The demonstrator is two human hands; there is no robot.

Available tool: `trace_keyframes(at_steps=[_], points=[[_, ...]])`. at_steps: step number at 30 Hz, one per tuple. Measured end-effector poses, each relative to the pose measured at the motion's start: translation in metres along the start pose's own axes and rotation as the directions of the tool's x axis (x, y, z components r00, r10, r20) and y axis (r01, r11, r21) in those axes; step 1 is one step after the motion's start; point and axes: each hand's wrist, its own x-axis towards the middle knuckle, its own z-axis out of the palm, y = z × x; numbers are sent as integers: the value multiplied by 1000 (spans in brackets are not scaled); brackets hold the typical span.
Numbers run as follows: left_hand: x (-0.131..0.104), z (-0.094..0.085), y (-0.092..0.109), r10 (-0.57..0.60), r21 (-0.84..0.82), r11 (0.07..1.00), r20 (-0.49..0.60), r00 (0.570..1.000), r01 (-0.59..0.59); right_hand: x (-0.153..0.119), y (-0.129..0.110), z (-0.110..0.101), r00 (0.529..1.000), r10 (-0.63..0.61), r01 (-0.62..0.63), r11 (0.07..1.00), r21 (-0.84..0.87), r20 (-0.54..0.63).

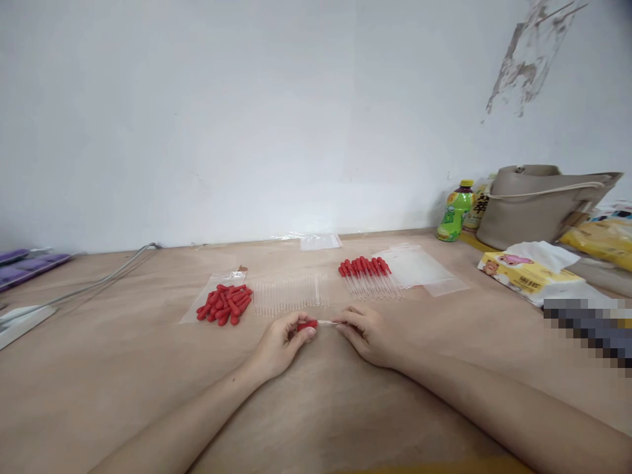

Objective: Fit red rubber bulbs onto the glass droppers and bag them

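Observation:
Between thumb and fingers, my left hand pinches a red rubber bulb. My right hand is closed on a thin clear glass tube, whose left end meets the bulb. Beyond my left hand lies a pile of loose red bulbs on a clear plastic bag. A row of clear tubes is laid out to the right of that pile. Several tubes with red bulbs on their far ends lie side by side beyond my right hand.
Clear bags lie at the right and a small bag near the wall. Farther right are a green bottle, a grey-beige handbag and a tissue pack. Purple trays and a grey cable are at the left.

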Motion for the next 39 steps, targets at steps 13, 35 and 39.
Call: trace_keyframes(at_steps=[13, 35, 39], points=[[-6, 1, -1, -70, -65, 995, 94, 993, 77, 6, 4, -5, 991, -82, 95, 988, -125, 106], [-8, 0, 3, -75, 38, 997, 70, 995, 73, 1, -3, 4, 990, -143, 142, 980, -143, -2], [-8, 1, 2, -77, 9, 997, 81, 994, 77, 3, -6, 5, 990, -133, 137, 977, -163, 38]])
